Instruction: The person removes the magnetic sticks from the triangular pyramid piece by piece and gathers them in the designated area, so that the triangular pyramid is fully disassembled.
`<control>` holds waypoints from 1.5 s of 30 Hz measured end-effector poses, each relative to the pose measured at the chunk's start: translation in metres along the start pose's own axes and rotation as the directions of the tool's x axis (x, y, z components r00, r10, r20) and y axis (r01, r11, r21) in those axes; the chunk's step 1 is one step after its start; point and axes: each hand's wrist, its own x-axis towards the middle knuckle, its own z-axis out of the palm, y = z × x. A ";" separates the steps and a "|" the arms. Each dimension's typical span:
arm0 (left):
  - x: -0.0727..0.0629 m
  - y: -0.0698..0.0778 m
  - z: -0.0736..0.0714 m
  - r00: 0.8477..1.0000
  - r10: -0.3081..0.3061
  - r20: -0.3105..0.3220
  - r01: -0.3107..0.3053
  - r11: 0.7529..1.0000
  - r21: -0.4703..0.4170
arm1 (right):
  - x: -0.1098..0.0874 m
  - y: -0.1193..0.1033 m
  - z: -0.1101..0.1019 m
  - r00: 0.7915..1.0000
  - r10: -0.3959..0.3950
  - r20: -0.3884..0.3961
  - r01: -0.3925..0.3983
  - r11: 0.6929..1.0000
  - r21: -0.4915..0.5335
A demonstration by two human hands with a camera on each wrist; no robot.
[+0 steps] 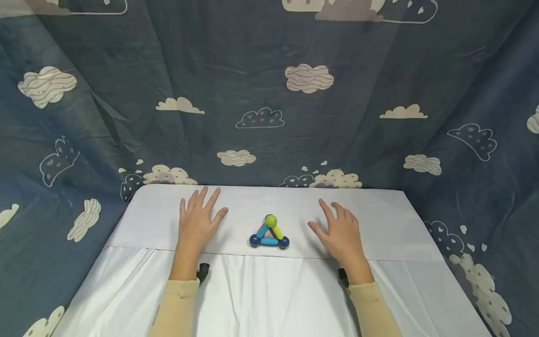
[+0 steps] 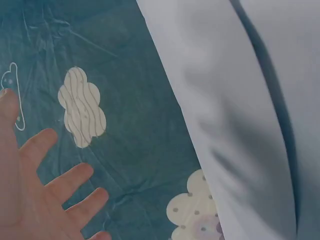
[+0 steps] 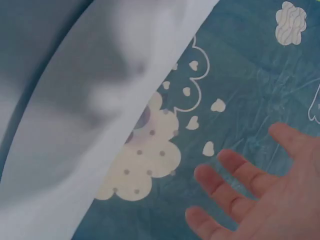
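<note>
On the white-covered table stands a small ball-and-rod construction toy (image 1: 269, 234), built as a triangular shape. Two dark blue balls sit at its front corners, and a lime green ball (image 1: 271, 221) rises at the far one, partly hiding a dark ball. Light blue rods and a lime rod link them, with a bit of red showing behind. To its left, my left hand (image 1: 196, 228) is spread with fingers apart, holding nothing. My right hand (image 1: 341, 234) is on the other side, fingers loosely bent and empty. Both wrist views show the hands without the toy.
A white cloth (image 1: 244, 290) covers the table, with a seam running across it. Behind and around hangs a dark blue curtain (image 1: 236, 56) printed with clouds. Dark wrist-worn devices (image 1: 203, 271) sit at both cuffs.
</note>
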 end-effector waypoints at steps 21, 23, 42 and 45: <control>-0.002 0.085 0.031 0.985 0.080 0.152 0.023 0.815 -0.578 | 0.005 -0.062 0.013 0.967 -0.020 0.252 -0.156 0.739 0.656; -0.003 0.089 0.035 0.983 0.101 0.151 0.010 0.799 -0.601 | 0.004 -0.064 0.020 0.964 -0.025 0.264 -0.166 0.720 0.674; -0.012 0.095 0.077 0.962 0.101 0.253 0.112 0.701 -0.705 | -0.005 -0.086 0.048 0.933 0.010 0.360 -0.294 0.599 0.745; -0.013 0.097 0.079 0.963 0.084 0.257 0.124 0.709 -0.694 | -0.006 -0.089 0.048 0.938 0.012 0.348 -0.285 0.599 0.749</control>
